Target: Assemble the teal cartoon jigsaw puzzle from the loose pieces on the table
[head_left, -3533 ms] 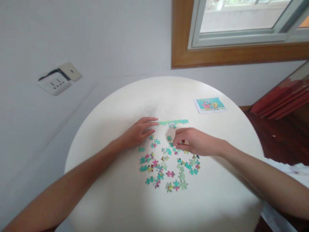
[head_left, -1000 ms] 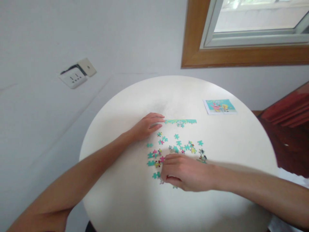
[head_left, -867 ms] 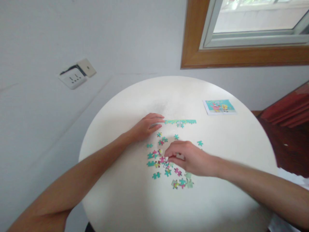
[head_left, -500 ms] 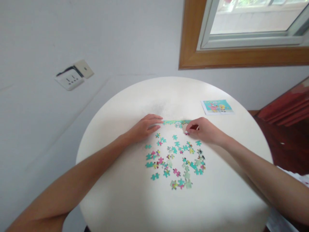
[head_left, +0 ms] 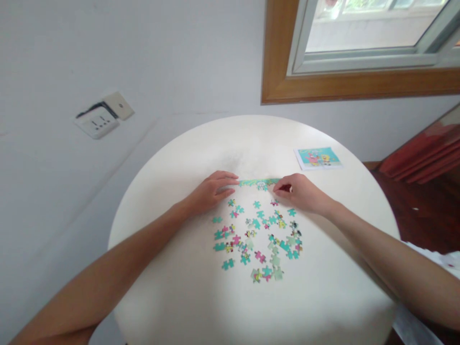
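On the table [head_left: 172, 287], we find loose pieces [head_left: 256, 224] nearer than the joined strip [head_left: 247, 182]. The left hand [head_left: 212, 190] lies at its left end, fingers loosely parted; the right hand [head_left: 302, 191] pinches narrowly at its right, contents unclear. We judge pieces light, stiff, best gripped by edges.

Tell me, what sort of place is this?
Probably a room in someone's home: a round white table with jigsaw pieces spread on it stands near a wood-framed window, and there is a wall socket.
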The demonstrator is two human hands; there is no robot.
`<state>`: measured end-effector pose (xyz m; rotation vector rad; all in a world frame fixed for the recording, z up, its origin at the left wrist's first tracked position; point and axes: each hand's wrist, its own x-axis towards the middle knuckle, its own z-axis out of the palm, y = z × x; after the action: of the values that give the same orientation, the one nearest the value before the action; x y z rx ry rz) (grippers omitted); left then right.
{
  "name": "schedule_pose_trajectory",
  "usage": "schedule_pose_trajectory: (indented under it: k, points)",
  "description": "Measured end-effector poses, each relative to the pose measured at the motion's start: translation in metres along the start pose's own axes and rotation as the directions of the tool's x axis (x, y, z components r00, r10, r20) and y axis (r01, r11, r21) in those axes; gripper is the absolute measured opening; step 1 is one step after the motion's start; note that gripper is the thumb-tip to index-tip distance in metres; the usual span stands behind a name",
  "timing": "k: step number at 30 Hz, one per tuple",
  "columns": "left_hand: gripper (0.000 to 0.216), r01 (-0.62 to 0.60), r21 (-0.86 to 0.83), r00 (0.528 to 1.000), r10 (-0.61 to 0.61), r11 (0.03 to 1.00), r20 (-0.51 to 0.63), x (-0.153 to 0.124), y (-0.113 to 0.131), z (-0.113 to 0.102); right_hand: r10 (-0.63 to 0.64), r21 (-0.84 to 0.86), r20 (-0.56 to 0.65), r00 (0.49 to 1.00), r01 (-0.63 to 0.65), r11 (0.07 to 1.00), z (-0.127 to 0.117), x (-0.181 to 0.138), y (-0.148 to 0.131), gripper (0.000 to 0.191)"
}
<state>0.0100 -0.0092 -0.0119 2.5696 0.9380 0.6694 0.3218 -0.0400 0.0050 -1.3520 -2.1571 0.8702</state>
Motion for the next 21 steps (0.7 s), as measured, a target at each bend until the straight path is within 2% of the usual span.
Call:
schedule_pose_trajectory:
  k: [12,17,21]
  points:
    - [0.019,-0.083,-0.011,0.996,0.083,0.996,-0.033,0.0,0.005,-0.001,-0.092,0.003,-0.027,0.995,0.093,0.996,0.002,-0.004,-0.011,0.014]
    - [0.019,-0.072,-0.007,0.996,0.071,0.997,-0.044,0.0,0.005,-0.001,-0.228,-0.024,0.101,0.968,0.232,0.973,0.006,-0.011,-0.023,0.015]
    - [0.019,-0.055,-0.004,0.998,0.055,0.998,-0.045,0.0,0.005,-0.002,-0.332,-0.012,0.219,0.917,0.343,0.939,0.008,-0.017,-0.032,0.014]
